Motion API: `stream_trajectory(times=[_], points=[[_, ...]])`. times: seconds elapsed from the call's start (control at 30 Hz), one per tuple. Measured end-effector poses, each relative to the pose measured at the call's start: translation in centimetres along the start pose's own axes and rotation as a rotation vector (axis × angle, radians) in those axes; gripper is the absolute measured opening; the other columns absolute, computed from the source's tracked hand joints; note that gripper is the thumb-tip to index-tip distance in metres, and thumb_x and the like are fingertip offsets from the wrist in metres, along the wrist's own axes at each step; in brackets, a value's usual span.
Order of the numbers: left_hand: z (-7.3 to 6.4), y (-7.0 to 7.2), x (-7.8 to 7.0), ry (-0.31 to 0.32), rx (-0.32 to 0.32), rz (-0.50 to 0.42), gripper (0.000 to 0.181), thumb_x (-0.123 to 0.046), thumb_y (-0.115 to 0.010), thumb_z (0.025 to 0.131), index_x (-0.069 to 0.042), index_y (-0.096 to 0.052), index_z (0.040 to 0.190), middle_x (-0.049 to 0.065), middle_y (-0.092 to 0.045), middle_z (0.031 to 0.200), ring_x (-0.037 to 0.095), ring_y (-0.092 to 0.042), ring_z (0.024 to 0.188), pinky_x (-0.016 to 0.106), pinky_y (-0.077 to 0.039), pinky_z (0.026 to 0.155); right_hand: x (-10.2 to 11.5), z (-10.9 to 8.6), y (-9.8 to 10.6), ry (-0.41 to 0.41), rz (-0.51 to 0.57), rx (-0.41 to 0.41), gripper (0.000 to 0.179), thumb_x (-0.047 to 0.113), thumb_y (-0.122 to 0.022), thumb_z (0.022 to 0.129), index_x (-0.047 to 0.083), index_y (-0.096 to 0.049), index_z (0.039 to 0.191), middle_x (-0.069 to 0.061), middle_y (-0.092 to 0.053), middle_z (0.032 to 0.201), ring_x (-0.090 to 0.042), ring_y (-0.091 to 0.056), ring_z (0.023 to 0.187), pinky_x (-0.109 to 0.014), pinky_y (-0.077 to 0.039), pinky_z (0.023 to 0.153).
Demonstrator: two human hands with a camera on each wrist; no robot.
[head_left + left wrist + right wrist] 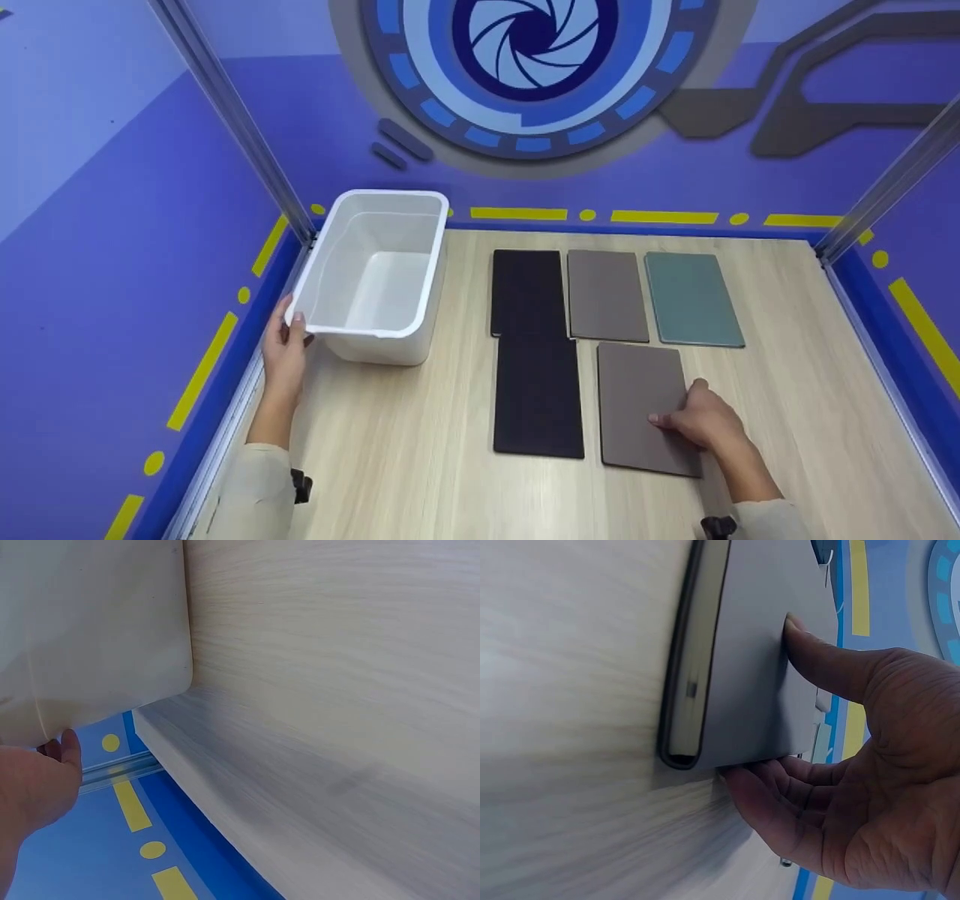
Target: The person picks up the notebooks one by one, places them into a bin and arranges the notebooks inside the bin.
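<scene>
Through my feed, I have the right hand (pixel 709 420) pinching the taupe hardcover notebook (pixel 637 397) at its right edge, thumb on the cover. My left hand's (pixel 283 352) fingers grip the white plastic bin (pixel 382 349) by its near-left corner. The notebook lies on the desk (pixel 397 450), beside a black notebook (pixel 538 397), nearer me than the green notebook (pixel 696 300).

Left grip (pixel 285 358) pinching, right grip (pixel 709 418) pinching, thumb (pixel 670 421) uppermost, arms (pixel 271 421) apart
</scene>
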State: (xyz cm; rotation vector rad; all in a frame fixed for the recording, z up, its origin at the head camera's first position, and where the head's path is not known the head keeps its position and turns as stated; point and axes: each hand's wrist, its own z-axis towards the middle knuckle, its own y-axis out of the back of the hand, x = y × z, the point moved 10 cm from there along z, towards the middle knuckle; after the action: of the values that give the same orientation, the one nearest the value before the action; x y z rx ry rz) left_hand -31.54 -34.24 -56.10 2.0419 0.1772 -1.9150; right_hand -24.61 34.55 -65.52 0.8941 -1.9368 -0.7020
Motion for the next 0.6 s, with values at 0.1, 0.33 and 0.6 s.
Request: stream_trajectory(times=[0.1,0.33,0.6], points=[[-0.02,-0.05,-0.08,-0.003,-0.007,-0.009,0.057,-0.030,-0.040,0.116,-0.028,-0.025,0.171,0.003,-0.027,0.177,0.027,-0.039,0.156,0.048,-0.038,0.126,-0.04,-0.09,0.07,-0.003,0.003,0.000,0.103,0.047,-0.087,0.086,-0.024,-0.035,0.140,-0.045,-0.057,0.126,-0.041,-0.064,0.101,-0.052,-0.056,0.084],[-0.02,-0.04,0.17,0.021,-0.011,-0.031,0.057,-0.033,-0.040,0.116,-0.030,-0.025,0.171,0.003,-0.029,0.176,0.025,-0.041,0.154,0.046,-0.038,0.126,-0.05,-0.09,-0.07,-0.008,0.015,-0.001,0.105,0.048,-0.086,0.087,-0.023,-0.033,0.142,-0.045,-0.057,0.127,-0.042,-0.065,0.101,-0.052,-0.057,0.084],[0.00,-0.12,0.23,0.026,-0.006,-0.048,0.057,-0.033,-0.040,0.116,-0.031,-0.024,0.171,0.005,-0.030,0.176,0.027,-0.041,0.154,0.048,-0.038,0.127,-0.10,-0.11,-0.02,0.001,0.019,-0.015,0.101,0.047,-0.087,0.086,-0.022,-0.036,0.139,-0.043,-0.058,0.125,-0.044,-0.065,0.104,-0.056,-0.056,0.088]])
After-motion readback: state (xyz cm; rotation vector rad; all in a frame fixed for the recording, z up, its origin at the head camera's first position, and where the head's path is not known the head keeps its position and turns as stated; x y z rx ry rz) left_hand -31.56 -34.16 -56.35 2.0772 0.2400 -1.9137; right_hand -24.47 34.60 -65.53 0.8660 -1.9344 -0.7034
